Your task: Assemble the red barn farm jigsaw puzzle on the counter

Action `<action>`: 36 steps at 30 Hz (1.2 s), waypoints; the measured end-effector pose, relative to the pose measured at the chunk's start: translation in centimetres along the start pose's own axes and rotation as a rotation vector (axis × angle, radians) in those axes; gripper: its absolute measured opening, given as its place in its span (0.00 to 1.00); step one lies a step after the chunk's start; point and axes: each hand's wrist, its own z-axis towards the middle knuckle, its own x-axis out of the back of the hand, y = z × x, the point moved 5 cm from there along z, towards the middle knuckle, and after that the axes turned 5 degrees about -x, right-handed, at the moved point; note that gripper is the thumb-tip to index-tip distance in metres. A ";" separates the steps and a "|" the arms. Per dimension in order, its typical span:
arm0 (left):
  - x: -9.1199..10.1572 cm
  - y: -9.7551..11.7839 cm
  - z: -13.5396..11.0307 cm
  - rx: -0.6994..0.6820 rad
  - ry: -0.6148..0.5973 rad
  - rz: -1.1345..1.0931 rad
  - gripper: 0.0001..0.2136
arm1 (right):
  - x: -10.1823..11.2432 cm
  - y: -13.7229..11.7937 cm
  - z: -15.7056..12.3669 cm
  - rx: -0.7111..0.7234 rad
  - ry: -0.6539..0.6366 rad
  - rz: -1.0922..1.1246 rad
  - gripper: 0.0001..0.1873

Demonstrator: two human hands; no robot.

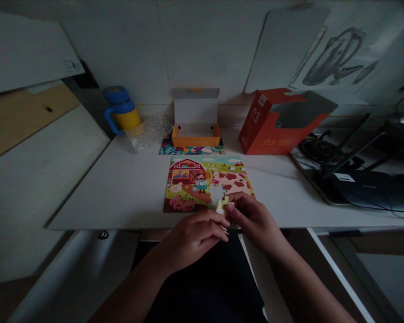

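Note:
A farm-scene jigsaw puzzle [188, 197] lies on the white desk, with a barn, a farmer and a spotted cow; a pale gap shows in its lower middle. Between the thumb and fingers of my right hand [256, 220] is a yellow-green puzzle piece [221, 205], held just over the puzzle's front edge. My left hand [197, 235] is beside it, fingers curled, its fingertips close to that piece. Pale edges, which look like more puzzle pieces [225, 230], stick out from the left fingers. The puzzle's lower right part is hidden behind my right hand.
Behind the puzzle stands an open orange box [195, 141] on a colourful printed sheet [193, 150]. To its left are crumpled clear plastic [150, 132] and a blue and yellow jug [126, 112]. On the right are a red box [265, 130] and a black router [363, 186] with cables.

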 end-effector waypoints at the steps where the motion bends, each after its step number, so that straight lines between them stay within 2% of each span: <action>1: 0.5 -0.5 0.0 0.031 0.038 -0.013 0.08 | 0.5 0.3 0.3 -0.006 0.035 -0.025 0.20; 6: 2.7 -4.7 -1.3 0.279 0.272 -0.172 0.04 | 2.5 1.7 1.7 -0.095 0.128 -0.307 0.21; 9: 3.0 -7.5 -2.4 0.451 0.387 -0.309 0.02 | 2.3 1.6 2.4 -0.107 0.113 -0.459 0.21; 12: 3.0 -8.8 -3.0 0.554 0.452 -0.388 0.07 | 1.5 1.1 3.0 -0.096 0.101 -0.537 0.19; 15: 2.9 -8.9 -3.0 0.586 0.480 -0.447 0.09 | 1.0 0.9 3.4 -0.091 0.091 -0.584 0.19; 25: 2.6 -8.9 -3.2 0.601 0.444 -0.513 0.11 | 1.3 1.2 3.5 -0.093 0.052 -0.559 0.17; 32: 2.6 -8.8 -3.3 0.585 0.409 -0.502 0.10 | 1.7 2.4 3.2 -0.191 0.033 -0.236 0.25; 36: 2.6 -8.6 -3.2 0.583 0.395 -0.491 0.11 | 1.5 2.2 2.8 -0.197 -0.012 -0.133 0.23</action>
